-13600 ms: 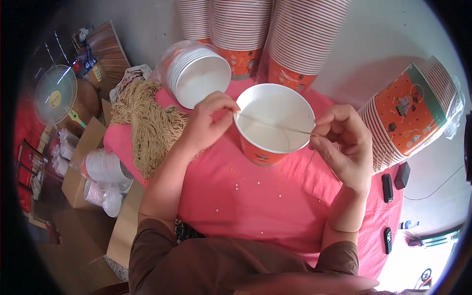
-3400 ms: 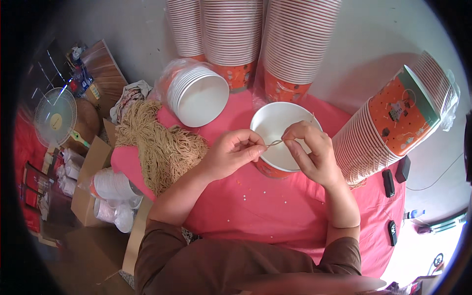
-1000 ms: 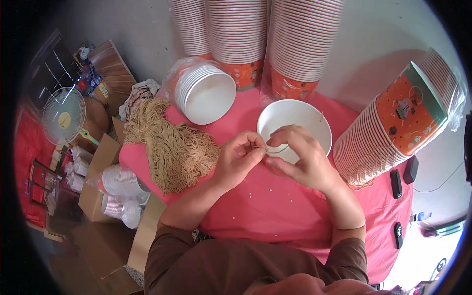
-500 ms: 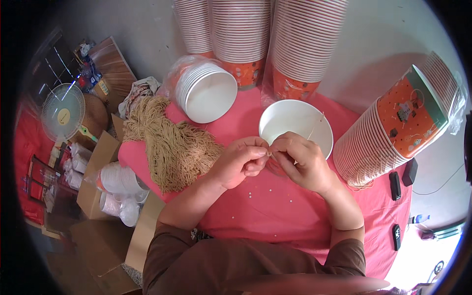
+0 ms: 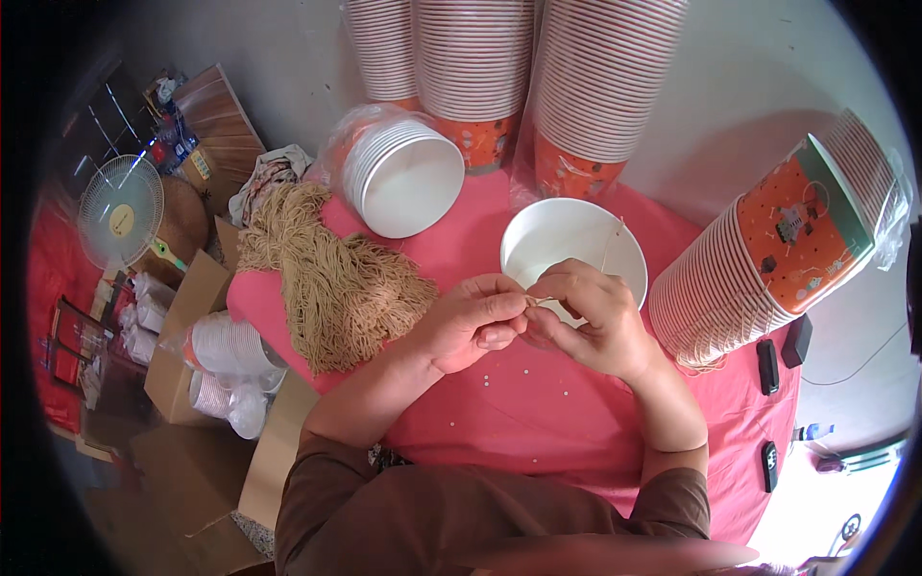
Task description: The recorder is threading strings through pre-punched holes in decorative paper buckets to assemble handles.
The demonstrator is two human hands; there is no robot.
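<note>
A white-lined paper bucket [image 5: 540,238] stands on the pink tablecloth, its mouth toward me. Close to its front rim, my left hand [image 5: 471,324] and my right hand [image 5: 600,324] meet fingertip to fingertip, both pinching a thin beige cord [image 5: 544,300]. Part of the cord hangs at the bucket's far right rim. My fingers hide the pinched end and much of the near rim. Left of my hands lies a large bundle of beige cords [image 5: 351,298]. Small white beads or bits [image 5: 486,382] are scattered before me.
Tall stacks of orange paper buckets [image 5: 586,96] stand along the wall. Another stack [image 5: 720,269], with cords hanging from it, leans at the right beside black objects [image 5: 767,367]. A wrapped bucket stack [image 5: 411,187] lies behind the cords. Cardboard boxes [image 5: 192,355] and a fan [image 5: 121,216] are at left.
My right fingertips have shifted slightly, and a short loop of cord now shows between the two hands. The bucket appears a little further left; the view itself has moved slightly.
</note>
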